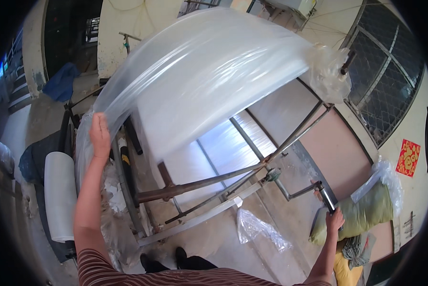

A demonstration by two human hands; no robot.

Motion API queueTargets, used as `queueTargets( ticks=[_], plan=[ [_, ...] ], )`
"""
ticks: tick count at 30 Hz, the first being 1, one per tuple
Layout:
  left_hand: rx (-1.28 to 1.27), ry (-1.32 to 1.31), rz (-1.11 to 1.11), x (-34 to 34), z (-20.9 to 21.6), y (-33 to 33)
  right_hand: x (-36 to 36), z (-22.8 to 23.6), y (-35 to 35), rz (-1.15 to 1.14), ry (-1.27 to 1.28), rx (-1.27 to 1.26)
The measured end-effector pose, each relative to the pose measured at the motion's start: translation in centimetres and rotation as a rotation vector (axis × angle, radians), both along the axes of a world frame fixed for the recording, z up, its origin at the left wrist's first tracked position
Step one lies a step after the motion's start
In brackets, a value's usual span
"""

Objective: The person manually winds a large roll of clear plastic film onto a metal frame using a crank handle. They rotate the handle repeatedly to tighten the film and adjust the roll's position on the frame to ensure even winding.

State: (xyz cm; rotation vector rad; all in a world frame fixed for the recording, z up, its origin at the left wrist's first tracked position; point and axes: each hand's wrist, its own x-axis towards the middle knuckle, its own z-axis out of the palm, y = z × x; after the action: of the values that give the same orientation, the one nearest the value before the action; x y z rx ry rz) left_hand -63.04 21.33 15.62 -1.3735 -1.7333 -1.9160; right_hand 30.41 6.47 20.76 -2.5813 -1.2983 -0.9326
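A wide roll of clear plastic film is wound around a metal frame in front of me. My left hand is raised at the film's left edge, its fingers closed on the plastic. Low on the right, my right hand grips the handle of a bent metal crank, which joins the frame's near side. Behind the frame's bars a lower stretch of film shines with reflected light.
Left of me stands a white roll of film. A green stuffed sack lies beside my right hand, with a yellow bag below it. Crumpled clear plastic lies on the floor. A meshed window is at the right.
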Motion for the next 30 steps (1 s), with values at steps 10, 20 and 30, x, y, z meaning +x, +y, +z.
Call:
queueTargets(
  ticks=[10,20,30],
  plan=[
    [-0.335,0.529,0.21,0.8,-2.0,2.3,0.9,3.1,1.8,-0.051,0.195,-0.353],
    [-0.281,0.162,-0.087,-1.7,-11.2,-1.0,-15.6,28.6,23.2,0.837,-0.05,0.463],
    [-0.302,0.168,-0.096,0.9,-13.4,-7.4,-17.5,46.2,40.4,1.18,0.587,0.323]
  ],
)
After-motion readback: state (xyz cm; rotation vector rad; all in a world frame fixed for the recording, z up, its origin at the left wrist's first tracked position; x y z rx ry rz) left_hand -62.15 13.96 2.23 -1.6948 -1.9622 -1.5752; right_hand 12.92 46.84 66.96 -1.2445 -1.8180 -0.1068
